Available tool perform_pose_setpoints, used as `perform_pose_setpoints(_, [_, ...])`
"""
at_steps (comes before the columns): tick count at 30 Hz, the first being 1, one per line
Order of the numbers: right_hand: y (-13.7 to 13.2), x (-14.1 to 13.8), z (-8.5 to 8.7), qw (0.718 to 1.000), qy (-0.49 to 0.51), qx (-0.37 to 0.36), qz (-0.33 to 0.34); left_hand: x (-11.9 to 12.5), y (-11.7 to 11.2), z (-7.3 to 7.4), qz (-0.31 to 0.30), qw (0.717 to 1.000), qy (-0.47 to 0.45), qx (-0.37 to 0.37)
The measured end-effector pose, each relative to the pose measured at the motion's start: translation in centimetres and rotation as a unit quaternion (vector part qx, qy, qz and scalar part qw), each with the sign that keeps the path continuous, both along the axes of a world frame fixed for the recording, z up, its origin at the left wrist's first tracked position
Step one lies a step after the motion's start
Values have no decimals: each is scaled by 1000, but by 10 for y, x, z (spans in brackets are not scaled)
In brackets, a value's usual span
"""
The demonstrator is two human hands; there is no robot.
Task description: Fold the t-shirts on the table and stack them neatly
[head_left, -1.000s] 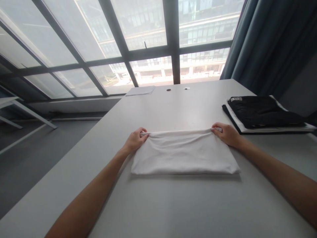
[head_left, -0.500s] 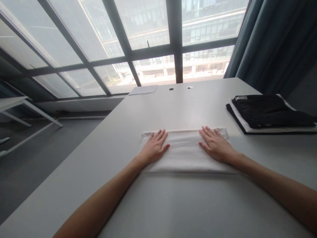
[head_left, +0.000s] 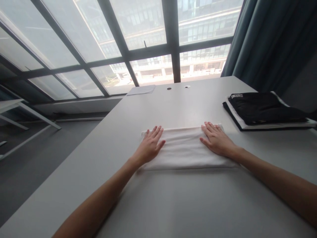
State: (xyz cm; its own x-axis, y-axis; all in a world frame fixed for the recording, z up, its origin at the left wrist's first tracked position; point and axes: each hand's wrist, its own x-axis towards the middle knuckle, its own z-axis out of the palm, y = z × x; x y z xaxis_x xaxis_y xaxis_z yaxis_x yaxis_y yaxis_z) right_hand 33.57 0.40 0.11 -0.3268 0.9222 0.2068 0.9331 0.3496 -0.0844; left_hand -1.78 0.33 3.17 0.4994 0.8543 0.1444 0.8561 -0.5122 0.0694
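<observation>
At the far left of the frame, a white table (head_left: pixel 8 104) stands well apart from your work. Left of centre, higher up, papers (head_left: pixel 141 90) lie where they lay before, on the white desk (head_left: pixel 183 107).

Near the middle of the frame, your left hand (head_left: pixel 150 145) lies palm down, its fingers slightly spread and the thumb held out to the side. A second ago it pinched the far left corner of the folded white cloth (head_left: pixel 183 150); now nothing is clamped between fingers and thumb.

The cloth itself sits just right of centre and a little below the middle of the frame, flat on the desk under both your palms, with creases running crosswise between them. Its far edge is out of your grip, so the work seems to have passed from holding the fabric to pressing and smoothing it.

Further right, your right hand (head_left: pixel 217 141) has likewise let go of its corner and rests flat, fingers fairly close together, thumb pointing inward. Compared with half a second ago, the gap between your thumbs is slightly wider, which may mean you are stroking outward.

At the right of the frame, the stack of folded black and white fabric (head_left: pixel 267 108) is undisturbed.
</observation>
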Motion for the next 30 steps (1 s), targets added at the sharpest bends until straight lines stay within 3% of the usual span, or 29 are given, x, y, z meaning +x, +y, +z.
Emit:
perform_pose_setpoints(4, [-21,-27,12,997,40,27,52,32,-23,-3,-75,995,3,-58])
perform_pose_setpoints(9, [-45,-54,8,988,41,-59,134,38,-27,-15,-83,992,32,-90])
perform_pose_setpoints(14, [-38,-47,5,993,65,-45,86,35,-22,-5,-88,991,26,-100])
perform_pose_setpoints(19, [-30,-44,0,994,48,-73,65,71,-8,9,-95,992,-1,-83])
perform_pose_setpoints(24, [-30,-44,-1,994,43,-75,64,104,12,-16,-74,996,5,-59])
perform_pose_setpoints(27, [-30,-44,1,994,44,-72,66,104,16,-29,-67,997,-3,-33])
perform_pose_setpoints(30, [-30,-45,3,995,50,-55,63,101,15,-31,-60,998,0,-19])
